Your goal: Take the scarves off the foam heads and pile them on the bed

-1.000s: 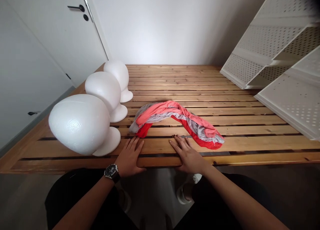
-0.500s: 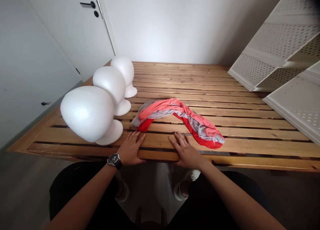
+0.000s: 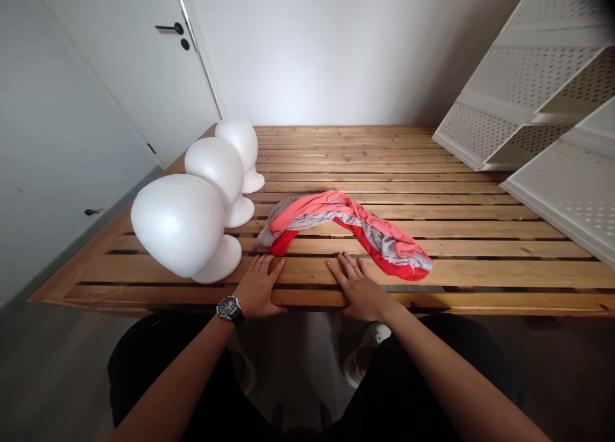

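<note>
My left hand lies flat on the front slats of a wooden slatted table, fingers stretched out, a watch on its wrist. My right hand rests flat on the same edge, fingers spread. Neither holds anything. Just beyond both hands lies a bunched scarf-like cloth in coral, grey and red, bent in an arch. Its left end is close to my left fingertips, its right end beyond my right hand. Left of my left hand stands the nearest white foam head on its round base.
Behind it, two more white heads, a middle one and a far one, stand in a row. White perforated shelving is at the right. A white door and a wall lie beyond the table.
The view has shifted slightly, so the heads and hands appear a little further right. Both hands stay flat on the table edge, and the cloth lies as before.
</note>
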The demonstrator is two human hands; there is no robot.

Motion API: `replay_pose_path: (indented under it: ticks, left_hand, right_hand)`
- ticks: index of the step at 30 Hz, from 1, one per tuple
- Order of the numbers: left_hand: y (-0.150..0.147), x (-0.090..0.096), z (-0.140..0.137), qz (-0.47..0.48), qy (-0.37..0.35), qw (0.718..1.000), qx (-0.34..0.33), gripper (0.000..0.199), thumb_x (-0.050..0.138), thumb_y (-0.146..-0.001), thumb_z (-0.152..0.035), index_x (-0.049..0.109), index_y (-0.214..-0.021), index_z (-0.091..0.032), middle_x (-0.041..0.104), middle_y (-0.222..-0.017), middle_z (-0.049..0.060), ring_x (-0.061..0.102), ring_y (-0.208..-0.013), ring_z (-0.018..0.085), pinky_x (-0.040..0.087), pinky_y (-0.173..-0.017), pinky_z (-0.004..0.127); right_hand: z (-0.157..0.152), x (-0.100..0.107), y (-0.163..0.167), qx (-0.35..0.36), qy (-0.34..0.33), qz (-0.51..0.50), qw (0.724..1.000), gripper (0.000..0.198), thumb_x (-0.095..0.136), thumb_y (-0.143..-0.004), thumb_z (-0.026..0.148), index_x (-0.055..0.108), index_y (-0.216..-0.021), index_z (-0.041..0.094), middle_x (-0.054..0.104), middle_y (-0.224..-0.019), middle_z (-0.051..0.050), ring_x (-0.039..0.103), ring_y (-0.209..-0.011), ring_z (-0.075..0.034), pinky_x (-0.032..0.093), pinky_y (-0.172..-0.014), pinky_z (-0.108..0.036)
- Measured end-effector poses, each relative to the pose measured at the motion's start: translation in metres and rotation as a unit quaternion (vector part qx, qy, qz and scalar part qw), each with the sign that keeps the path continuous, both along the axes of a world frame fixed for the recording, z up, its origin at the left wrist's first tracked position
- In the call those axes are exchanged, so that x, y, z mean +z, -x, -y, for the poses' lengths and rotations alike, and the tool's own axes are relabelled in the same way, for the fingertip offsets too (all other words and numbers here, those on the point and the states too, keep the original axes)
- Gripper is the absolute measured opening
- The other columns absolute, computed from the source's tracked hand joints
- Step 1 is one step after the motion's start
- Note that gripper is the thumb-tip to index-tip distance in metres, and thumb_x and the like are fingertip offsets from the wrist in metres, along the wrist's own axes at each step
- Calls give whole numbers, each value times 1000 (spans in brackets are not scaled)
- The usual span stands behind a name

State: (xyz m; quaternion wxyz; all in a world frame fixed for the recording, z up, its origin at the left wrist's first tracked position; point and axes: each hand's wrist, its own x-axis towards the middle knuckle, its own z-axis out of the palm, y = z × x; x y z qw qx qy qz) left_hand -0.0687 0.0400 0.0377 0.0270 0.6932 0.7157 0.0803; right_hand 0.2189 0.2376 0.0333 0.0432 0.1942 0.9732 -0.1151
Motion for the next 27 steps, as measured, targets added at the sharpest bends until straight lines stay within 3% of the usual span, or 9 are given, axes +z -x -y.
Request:
replay_pose_path:
  ticks: [10, 18, 27]
  left_hand:
    - [8, -1, -4, 24, -7, 999, -20, 137, 88, -51, -75, 39, -163, -15, 39, -158, 25, 36, -150, 48, 24, -129, 65]
    - [-1, 2, -3, 3, 15, 1000, 0, 138, 87, -54, -77, 37, -164, -10, 35, -161, 29, 32, -152, 50, 19, -130, 66]
    - [2, -4, -4, 17, 15, 1000, 0, 138, 87, -54, -76, 33, -165, -13, 34, -165, 27, 27, -157, 48, 17, -131, 64]
  right_hand:
    - [10, 1, 7, -31, -7, 18, 999, 135, 90, -66, 49, 13, -173, 19, -4, -175, -26, -8, -163, -43, 0, -127, -67]
    - [14, 5, 3, -26, -18, 5, 1000, 126, 86, -70, 38, 17, -172, 16, 0, -176, -25, -7, -164, -40, 0, -129, -62]
    - [11, 7, 11, -34, -5, 58, 998, 133, 89, -67, 42, 12, -173, 19, -6, -175, -25, -12, -163, -42, 0, -128, -64]
